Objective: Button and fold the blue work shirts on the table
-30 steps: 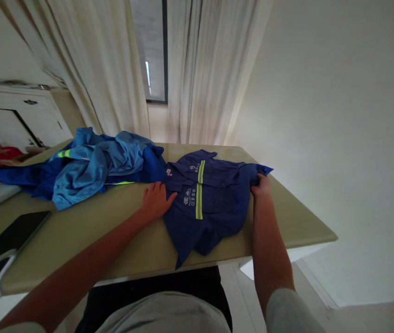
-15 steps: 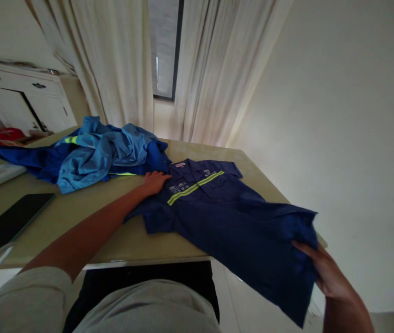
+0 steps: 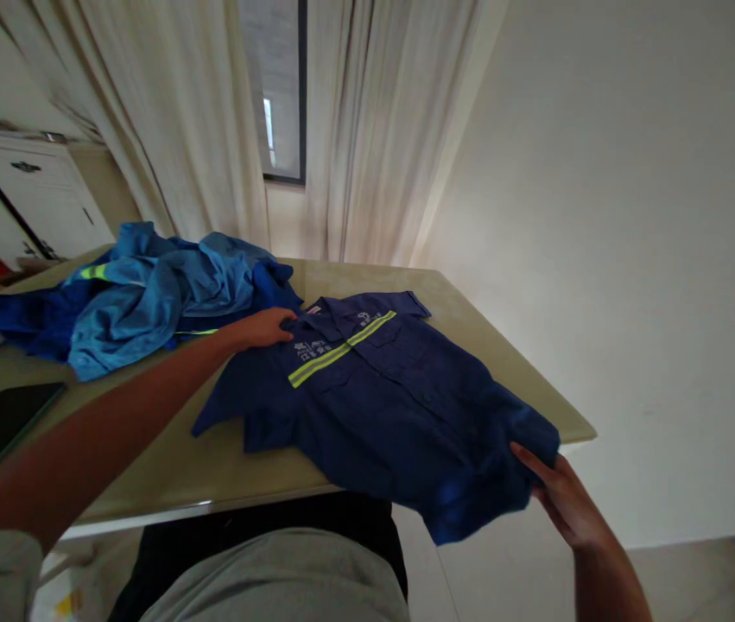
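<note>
A navy short-sleeved work shirt (image 3: 399, 389) lies front up across the table, with a yellow-and-grey reflective stripe and white lettering on its chest. Its collar points away to the left, and the lower part hangs past the table's near edge. My left hand (image 3: 267, 328) pinches the shirt at the shoulder beside the collar. At the right, my right hand (image 3: 558, 492) grips the hem, thumb on top, fingers partly hidden beneath the cloth. The hem is folded under and bunched there.
A heap of light and dark blue garments (image 3: 173, 281) lies on the table (image 3: 497, 337) beyond my left arm. A dark flat tablet-like object (image 3: 8, 423) is at the left. Curtains (image 3: 380, 130) hang behind, and a wall (image 3: 613, 259) stands to the right.
My right hand has moved left with the hem, which has drawn up from a long hanging flap and folded under. My left hand has shifted slightly and now pinches the shoulder. The view has turned right.
</note>
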`<act>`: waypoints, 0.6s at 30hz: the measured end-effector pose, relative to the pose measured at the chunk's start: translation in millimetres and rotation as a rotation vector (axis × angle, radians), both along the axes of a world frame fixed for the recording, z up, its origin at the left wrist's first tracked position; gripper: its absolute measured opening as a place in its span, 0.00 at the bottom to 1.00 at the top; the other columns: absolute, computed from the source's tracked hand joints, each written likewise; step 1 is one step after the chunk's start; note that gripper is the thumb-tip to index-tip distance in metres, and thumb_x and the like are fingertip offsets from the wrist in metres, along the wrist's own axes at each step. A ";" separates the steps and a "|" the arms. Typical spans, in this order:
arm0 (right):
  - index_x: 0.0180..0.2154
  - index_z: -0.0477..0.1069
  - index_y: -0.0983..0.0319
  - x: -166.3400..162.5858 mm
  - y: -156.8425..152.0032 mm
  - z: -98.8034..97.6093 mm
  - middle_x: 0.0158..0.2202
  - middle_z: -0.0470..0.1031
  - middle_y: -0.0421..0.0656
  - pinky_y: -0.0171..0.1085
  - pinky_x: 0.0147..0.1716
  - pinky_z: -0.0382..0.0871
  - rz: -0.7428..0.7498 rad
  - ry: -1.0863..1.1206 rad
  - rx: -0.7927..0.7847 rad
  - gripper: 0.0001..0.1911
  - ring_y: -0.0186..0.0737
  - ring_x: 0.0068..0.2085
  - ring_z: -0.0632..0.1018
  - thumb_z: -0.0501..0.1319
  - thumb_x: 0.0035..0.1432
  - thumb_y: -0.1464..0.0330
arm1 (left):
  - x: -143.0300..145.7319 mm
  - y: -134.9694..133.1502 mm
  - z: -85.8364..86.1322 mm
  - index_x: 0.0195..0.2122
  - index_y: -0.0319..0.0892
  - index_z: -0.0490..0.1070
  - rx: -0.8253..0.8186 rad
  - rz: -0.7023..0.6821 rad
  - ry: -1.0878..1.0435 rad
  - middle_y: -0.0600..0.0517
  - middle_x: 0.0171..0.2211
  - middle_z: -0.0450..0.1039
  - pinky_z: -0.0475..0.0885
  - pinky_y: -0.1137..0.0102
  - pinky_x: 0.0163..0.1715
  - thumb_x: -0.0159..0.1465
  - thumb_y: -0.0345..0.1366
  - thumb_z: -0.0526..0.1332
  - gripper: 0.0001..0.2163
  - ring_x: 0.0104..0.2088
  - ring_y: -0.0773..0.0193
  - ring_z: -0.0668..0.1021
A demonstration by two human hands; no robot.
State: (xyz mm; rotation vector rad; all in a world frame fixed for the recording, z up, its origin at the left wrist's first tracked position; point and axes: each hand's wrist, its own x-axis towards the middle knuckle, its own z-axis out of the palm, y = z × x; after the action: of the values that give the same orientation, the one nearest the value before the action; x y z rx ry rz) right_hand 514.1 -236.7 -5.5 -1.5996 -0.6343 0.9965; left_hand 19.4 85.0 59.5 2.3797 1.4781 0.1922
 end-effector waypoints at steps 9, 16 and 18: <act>0.47 0.78 0.60 -109.5 8.7 -18.0 0.43 0.85 0.48 0.45 0.35 0.82 0.082 0.204 0.092 0.32 0.52 0.41 0.85 0.80 0.44 0.52 | 33.8 18.7 63.3 0.69 0.38 0.64 0.656 0.282 0.051 0.34 0.69 0.63 0.57 0.42 0.65 0.68 0.37 0.57 0.27 0.68 0.35 0.63; 0.28 0.73 0.62 -83.6 -7.5 -28.5 0.22 0.78 0.45 0.35 0.23 0.71 0.235 0.028 -0.057 0.33 0.42 0.24 0.80 0.73 0.47 0.38 | -20.7 -10.8 -34.9 0.70 0.34 0.60 0.510 0.563 -0.120 0.32 0.68 0.64 0.62 0.45 0.64 0.74 0.45 0.42 0.29 0.68 0.38 0.66; 0.25 0.73 0.62 -66.0 -3.7 -17.4 0.20 0.77 0.45 0.33 0.17 0.62 0.381 -0.170 -0.107 0.34 0.38 0.19 0.75 0.69 0.50 0.36 | -41.0 -9.2 -45.6 0.69 0.26 0.58 0.418 0.673 -0.123 0.26 0.66 0.66 0.62 0.46 0.64 0.74 0.45 0.43 0.31 0.67 0.37 0.67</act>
State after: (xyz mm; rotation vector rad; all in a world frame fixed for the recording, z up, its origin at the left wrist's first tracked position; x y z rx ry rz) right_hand 448.0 -240.5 -22.9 -1.7059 -1.0455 1.1940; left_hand -21.6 75.8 13.9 1.9867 2.2990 0.8599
